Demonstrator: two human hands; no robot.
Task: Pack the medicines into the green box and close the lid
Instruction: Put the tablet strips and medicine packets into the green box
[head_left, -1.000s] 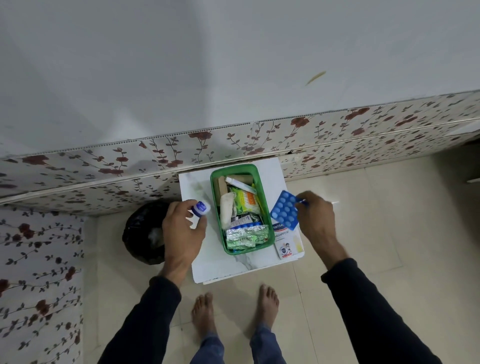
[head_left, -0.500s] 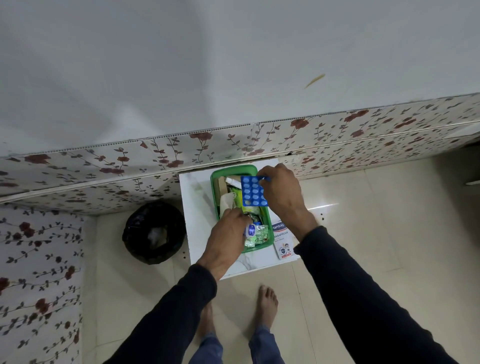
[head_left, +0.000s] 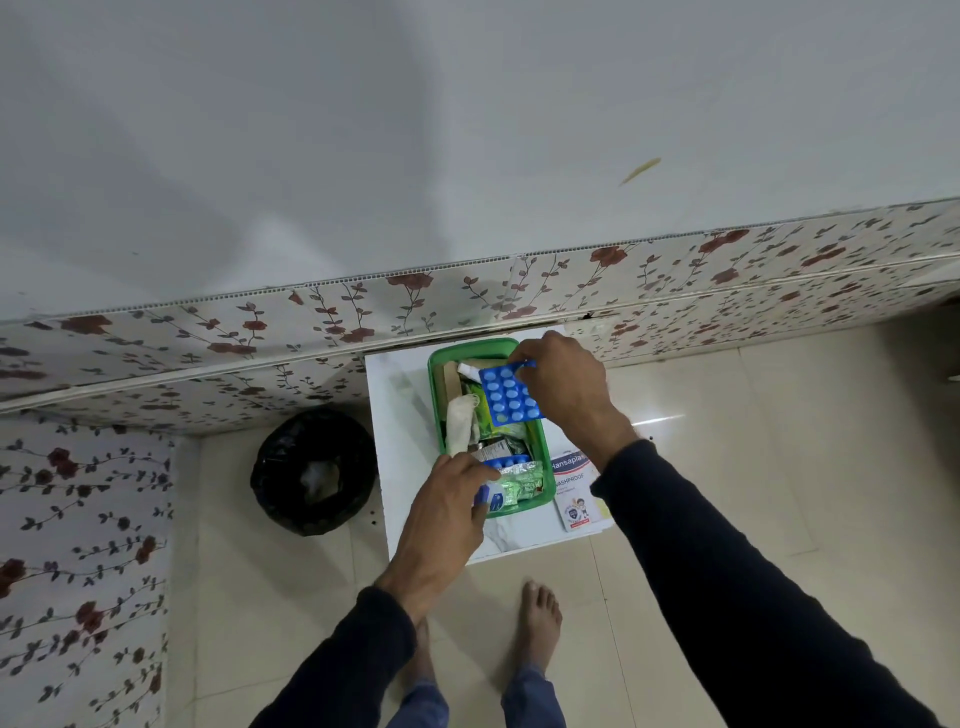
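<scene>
The green box (head_left: 437, 415) stands open on a small white table (head_left: 402, 441), filled with strips, packets and a cloth roll. My right hand (head_left: 563, 387) grips a blue blister strip (head_left: 508, 395) by its far end, above the box's far half. At the near end of the box, my left hand (head_left: 447, 504) holds a small white bottle with a blue cap (head_left: 491, 500), pressed in beside a silver-green foil strip (head_left: 522, 480). No lid is in view.
A white plaster box (head_left: 571, 488) lies flat on the table just right of the green box. On the floor to the left of the table stands a bin with a black bag (head_left: 314, 470). The flowered wall panel runs behind. Bare feet stand below.
My left hand brought the small bottle from the table's left side into the near end of the box. My right hand carried the blister strip from the box's right over its far half.
</scene>
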